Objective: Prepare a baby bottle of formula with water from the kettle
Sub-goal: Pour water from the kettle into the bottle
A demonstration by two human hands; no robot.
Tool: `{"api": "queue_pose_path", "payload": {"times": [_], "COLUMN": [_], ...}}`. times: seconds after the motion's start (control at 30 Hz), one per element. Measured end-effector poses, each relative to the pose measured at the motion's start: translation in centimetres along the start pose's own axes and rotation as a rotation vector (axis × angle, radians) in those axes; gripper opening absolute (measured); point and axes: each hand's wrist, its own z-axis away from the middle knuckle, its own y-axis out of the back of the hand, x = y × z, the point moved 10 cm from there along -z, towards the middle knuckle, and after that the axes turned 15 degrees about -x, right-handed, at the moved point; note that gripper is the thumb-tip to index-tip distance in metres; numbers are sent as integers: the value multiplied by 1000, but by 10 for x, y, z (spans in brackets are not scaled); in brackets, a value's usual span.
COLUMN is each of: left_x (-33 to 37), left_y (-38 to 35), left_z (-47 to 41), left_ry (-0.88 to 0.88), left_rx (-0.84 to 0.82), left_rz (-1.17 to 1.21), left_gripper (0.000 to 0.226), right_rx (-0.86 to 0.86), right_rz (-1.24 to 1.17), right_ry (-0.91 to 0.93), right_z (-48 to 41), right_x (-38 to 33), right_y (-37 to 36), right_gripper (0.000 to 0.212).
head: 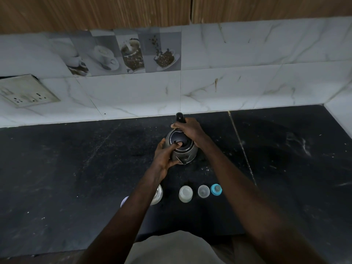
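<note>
On counter point(76, 168) | right hand point(190, 130) grips kettle point(187, 156) handle point(180, 117) | left fingers point(174, 162) cup kettle

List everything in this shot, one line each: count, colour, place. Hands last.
kettle: one, grey with black lid and handle, mid-counter near the wall
open bottle: one, clear whitish, in front of the kettle
clear cap: one, clear, right of the open bottle
teat ring: one, blue, right of the clear cap
clear container: one, clear, partly hidden by the left forearm
pale round item: one, whitish, mostly hidden, left of that forearm
counter: one, black
socket plate: one, off-white, wall at left
picture tiles: a row, grey, upper wall
left hand: holds the kettle's body
right hand: grips the kettle's handle
</note>
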Motion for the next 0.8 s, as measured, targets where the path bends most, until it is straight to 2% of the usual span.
{"api": "queue_pose_path", "payload": {"times": [0.3, 0.43, 0.6, 0.8], "left_x": [5, 10, 15, 21], "left_y": [5, 8, 10, 8], "left_z": [-10, -15, -20, -29], "left_ry": [57, 91, 132, 193], "left_rx": [63, 102, 132, 138], "left_rz": [26, 16, 0, -33], "left_gripper": [97, 82, 63, 54], "right_rx": [7, -4, -22, 1], "right_rz": [-80, -112, -134, -179], "right_ry": [-46, -71, -88, -107], "right_z": [-17, -25, -35, -43], "right_x": [4, 8, 10, 15], "right_y": [7, 7, 4, 9], "right_gripper": [18, 29, 31, 34]}}
